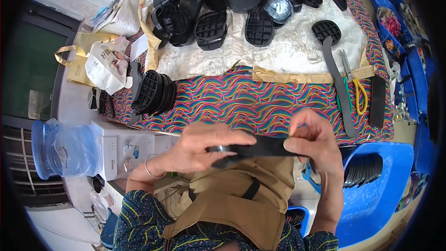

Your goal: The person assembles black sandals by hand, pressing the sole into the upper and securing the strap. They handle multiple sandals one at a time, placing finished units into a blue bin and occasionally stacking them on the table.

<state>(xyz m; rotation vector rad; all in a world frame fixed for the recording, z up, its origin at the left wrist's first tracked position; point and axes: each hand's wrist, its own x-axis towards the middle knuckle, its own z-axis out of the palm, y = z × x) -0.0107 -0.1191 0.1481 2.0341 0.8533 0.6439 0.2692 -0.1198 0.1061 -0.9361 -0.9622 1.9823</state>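
Two bare hands are in view, the left hand (195, 151) at 7 o'clock and the right hand (313, 142) at 5 o'clock, with one flat black strap piece (253, 148) between them. On the worktop (241, 100) lie one pair of yellow-handled scissors (355, 88) at 3 o'clock and two long dark straps (341, 93) beside them. The black ribbed plastic sole pieces (211, 28) heaped at 12 o'clock overlap too much to count; one clear blue water jug (62, 148) sits at 9 o'clock.

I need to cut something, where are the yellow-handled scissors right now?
In the head view, the yellow-handled scissors lie on the striped cloth at the right, between two dark straps.
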